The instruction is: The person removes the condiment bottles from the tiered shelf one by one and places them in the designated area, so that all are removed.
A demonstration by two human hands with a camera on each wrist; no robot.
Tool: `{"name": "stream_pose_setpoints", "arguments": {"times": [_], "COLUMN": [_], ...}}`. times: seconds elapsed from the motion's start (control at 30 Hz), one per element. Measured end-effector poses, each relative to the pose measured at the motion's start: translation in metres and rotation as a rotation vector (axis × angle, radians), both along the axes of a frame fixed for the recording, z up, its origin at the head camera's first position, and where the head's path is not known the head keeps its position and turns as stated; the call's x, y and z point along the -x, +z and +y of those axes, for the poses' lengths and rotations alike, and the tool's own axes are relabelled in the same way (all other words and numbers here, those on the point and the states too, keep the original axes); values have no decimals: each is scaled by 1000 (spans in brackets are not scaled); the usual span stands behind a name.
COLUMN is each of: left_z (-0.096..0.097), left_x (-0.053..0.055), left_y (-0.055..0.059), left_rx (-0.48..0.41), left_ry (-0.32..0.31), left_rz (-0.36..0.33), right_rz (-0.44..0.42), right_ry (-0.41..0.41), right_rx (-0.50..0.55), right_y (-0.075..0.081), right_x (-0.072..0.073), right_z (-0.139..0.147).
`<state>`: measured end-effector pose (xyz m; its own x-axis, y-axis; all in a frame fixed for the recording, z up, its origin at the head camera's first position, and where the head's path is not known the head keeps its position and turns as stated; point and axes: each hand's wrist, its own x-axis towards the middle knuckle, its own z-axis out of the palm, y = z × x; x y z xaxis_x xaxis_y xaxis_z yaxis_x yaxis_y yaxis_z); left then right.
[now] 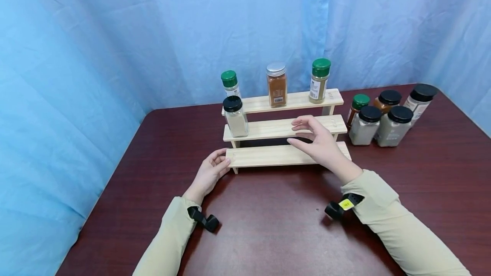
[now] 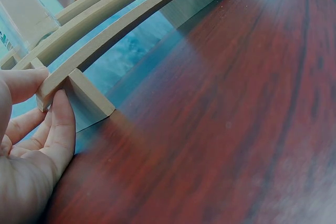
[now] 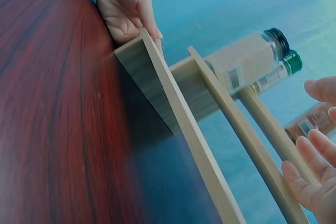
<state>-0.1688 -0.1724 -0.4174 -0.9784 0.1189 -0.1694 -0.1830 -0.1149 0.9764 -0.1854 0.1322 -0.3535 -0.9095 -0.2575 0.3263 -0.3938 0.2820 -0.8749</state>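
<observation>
A three-tier wooden rack (image 1: 276, 155) stands on the table. My left hand (image 1: 209, 173) grips the left end of its lowest tier, thumb and fingers around the board's corner in the left wrist view. Over the middle tier (image 1: 264, 129) hovers my right hand (image 1: 320, 144), its fingers spread and slightly bent, holding nothing. At the left end of that tier is a black-lidded jar (image 1: 236, 122) of pale powder. The top tier carries a green-capped jar (image 1: 230, 81) at left, a silver-lidded jar of orange-brown powder (image 1: 277, 86) in the middle, and another green-capped jar (image 1: 319, 82) at right.
Right of the rack, several more spice jars stand grouped on the dark red table (image 1: 268, 233): a green-capped one (image 1: 356, 107), black-lidded ones (image 1: 394, 127) and a taller one (image 1: 418, 103) behind. A blue curtain (image 1: 215, 20) hangs behind and at both sides.
</observation>
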Motion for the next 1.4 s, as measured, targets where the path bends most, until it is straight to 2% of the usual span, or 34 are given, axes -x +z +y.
{"name": "stream_pose_setpoints", "arguments": {"times": [0.23, 0.5, 0.83, 1.07, 1.4], "left_z": [0, 0, 1, 1, 0], "left_x": [0, 0, -1, -2, -2], "left_y": [1, 0, 0, 1, 1], "left_rx": [3, 5, -5, -3, 0], "left_ry": [-2, -6, 7, 6, -9], "left_rz": [3, 10, 5, 6, 8], "right_rz": [-3, -8, -4, 49, 73], "right_ry": [61, 92, 115, 162, 194], "right_rx": [25, 28, -99, -122, -122], "right_y": [4, 18, 23, 28, 29], "right_x": [6, 16, 31, 37, 39], "right_z": [-22, -47, -71, -88, -99]}}
